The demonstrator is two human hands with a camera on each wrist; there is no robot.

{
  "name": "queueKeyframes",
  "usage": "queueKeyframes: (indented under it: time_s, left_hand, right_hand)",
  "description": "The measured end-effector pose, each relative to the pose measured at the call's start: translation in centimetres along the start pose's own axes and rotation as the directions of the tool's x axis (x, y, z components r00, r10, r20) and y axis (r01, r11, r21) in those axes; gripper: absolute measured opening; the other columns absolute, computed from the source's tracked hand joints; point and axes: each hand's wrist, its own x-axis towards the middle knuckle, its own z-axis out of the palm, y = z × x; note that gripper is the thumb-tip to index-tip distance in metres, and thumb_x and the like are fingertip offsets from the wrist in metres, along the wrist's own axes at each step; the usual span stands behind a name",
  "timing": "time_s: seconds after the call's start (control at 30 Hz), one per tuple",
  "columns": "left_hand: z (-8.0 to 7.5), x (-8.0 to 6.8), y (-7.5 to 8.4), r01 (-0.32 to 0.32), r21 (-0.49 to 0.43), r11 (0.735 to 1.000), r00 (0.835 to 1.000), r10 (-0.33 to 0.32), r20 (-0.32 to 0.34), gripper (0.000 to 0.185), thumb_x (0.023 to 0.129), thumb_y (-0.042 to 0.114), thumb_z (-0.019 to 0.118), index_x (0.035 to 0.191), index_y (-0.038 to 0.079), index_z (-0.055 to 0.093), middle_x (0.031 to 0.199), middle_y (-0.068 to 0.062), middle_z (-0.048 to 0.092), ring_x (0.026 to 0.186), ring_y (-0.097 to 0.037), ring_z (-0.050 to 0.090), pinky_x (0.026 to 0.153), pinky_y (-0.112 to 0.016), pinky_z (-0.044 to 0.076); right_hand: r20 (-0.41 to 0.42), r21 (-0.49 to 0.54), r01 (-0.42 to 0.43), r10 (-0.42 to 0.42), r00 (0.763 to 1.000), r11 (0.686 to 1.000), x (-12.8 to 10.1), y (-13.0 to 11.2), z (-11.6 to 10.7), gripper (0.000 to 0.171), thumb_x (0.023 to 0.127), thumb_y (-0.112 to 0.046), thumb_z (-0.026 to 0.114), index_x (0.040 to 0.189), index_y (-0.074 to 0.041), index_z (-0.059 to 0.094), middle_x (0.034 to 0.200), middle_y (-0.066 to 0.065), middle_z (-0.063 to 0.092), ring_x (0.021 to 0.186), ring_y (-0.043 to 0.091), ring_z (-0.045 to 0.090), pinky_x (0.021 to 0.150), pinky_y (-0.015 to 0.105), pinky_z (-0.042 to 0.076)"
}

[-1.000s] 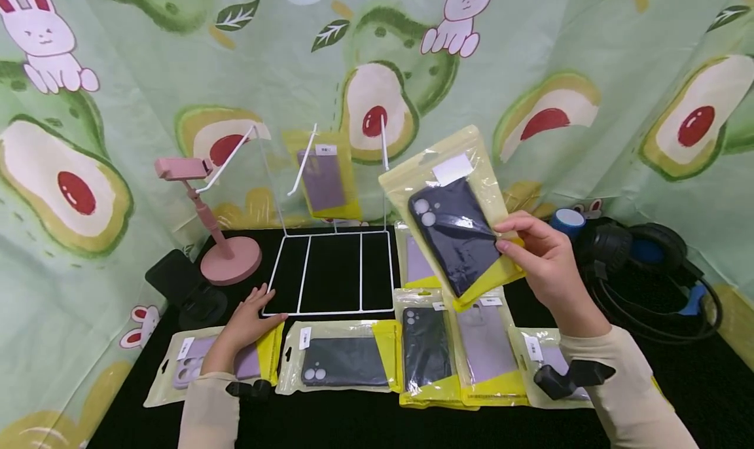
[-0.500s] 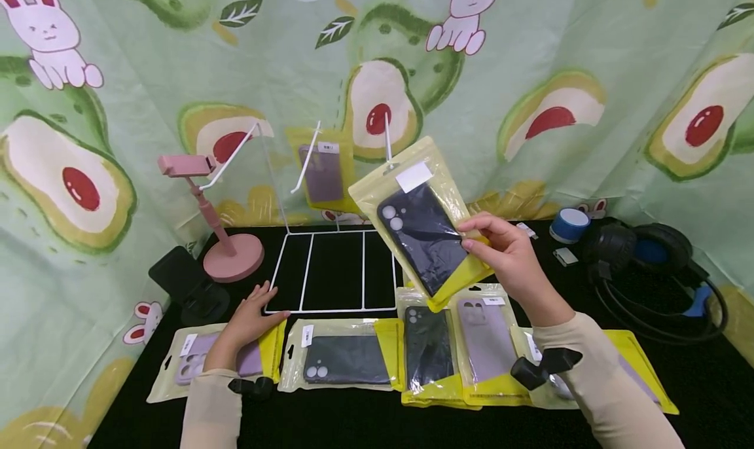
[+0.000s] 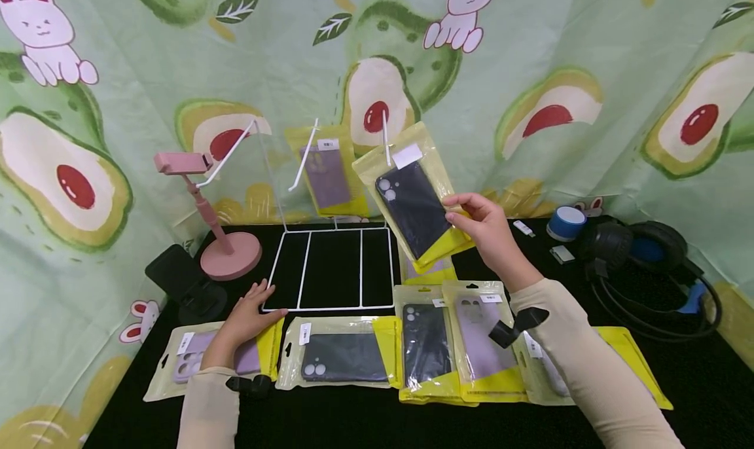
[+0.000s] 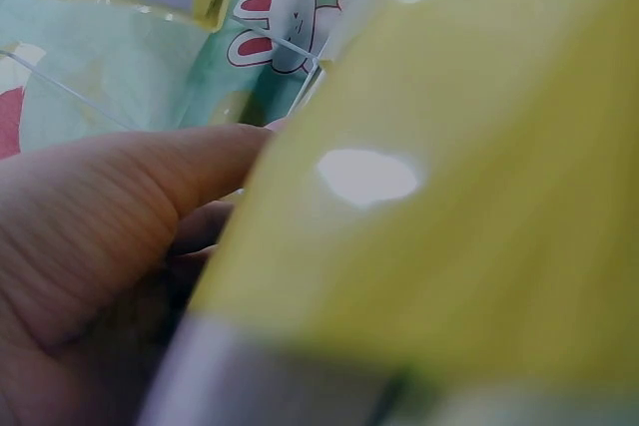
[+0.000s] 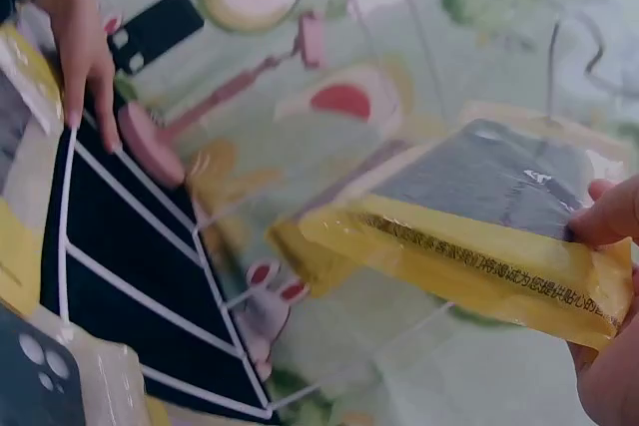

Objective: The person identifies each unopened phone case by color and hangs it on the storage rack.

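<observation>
In the right hand, pinched by its side edge, tilts a bagged phone case, probably light, slippery and soft-skinned, so an edge hold suits. Just beyond that grip is a hook; well left, the left hand rests unclenched on the rack.

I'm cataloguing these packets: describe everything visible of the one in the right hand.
The packet looks like glossy plastic, pale above, yellow below with dark printing. Inside is a dark phone case with round openings under a white label. It tilts left in midair, the right hand pinching its right edge. A white prong overlaps its top; contact is unclear.
</observation>
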Motion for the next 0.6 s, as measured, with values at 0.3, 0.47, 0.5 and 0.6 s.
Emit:
queueKeyframes:
  time_s: [0.3,0.47,0.5,0.6]
  left_hand:
    - [-0.1,-0.1,-0.1,0.001,-0.002,1.0,1.0,-0.001,0.005,0.081,0.086,0.045,0.063,0.144,-0.003,0.033,0.152,-0.027,0.016,0.141,-0.043,0.007,0.111,-0.06,0.003]
    - [-0.1,-0.1,0.0,-0.006,-0.006,1.0,1.0,0.007,0.005,0.081,0.087,0.045,0.063,0.144,-0.003,0.033,0.152,-0.026,0.016,0.142,-0.042,0.007,0.111,-0.06,0.003]
    - [0.0,-0.1,0.1,-0.013,-0.008,1.0,1.0,0.013,0.002,0.08,0.087,0.045,0.063,0.143,-0.004,0.034,0.152,-0.027,0.017,0.141,-0.043,0.007,0.111,-0.061,0.003]
    - [0.1,-0.1,0.1,-0.02,-0.016,1.0,1.0,0.02,-0.003,0.079,0.087,0.042,0.064,0.143,-0.004,0.034,0.152,-0.028,0.017,0.141,-0.043,0.008,0.11,-0.061,0.003]
  right_hand:
    - [-0.181,0.008,-0.104,0.103,0.978,0.995,5.1,3.2,1.9,0.022,0.086,0.006,0.062,0.086,-0.015,0.069,0.089,-0.009,0.064,0.093,0.009,0.057,0.079,0.018,0.048]
    - [-0.232,-0.052,-0.164,0.148,0.961,0.985,6.8,4.1,2.7,0.012,0.085,0.006,0.062,0.093,-0.002,0.067,0.088,-0.009,0.063,0.094,0.01,0.055,0.081,0.019,0.045]
    - [-0.232,-0.076,-0.179,0.157,0.96,0.981,7.0,4.3,2.8,0.012,0.085,0.006,0.062,0.096,0.002,0.066,0.089,-0.008,0.062,0.095,0.009,0.054,0.082,0.019,0.044]
    - [-0.227,-0.136,-0.211,0.177,0.958,0.968,7.3,4.8,2.9,0.016,0.086,0.006,0.061,0.102,0.01,0.063,0.092,-0.002,0.06,0.091,0.011,0.05,0.08,0.02,0.043]
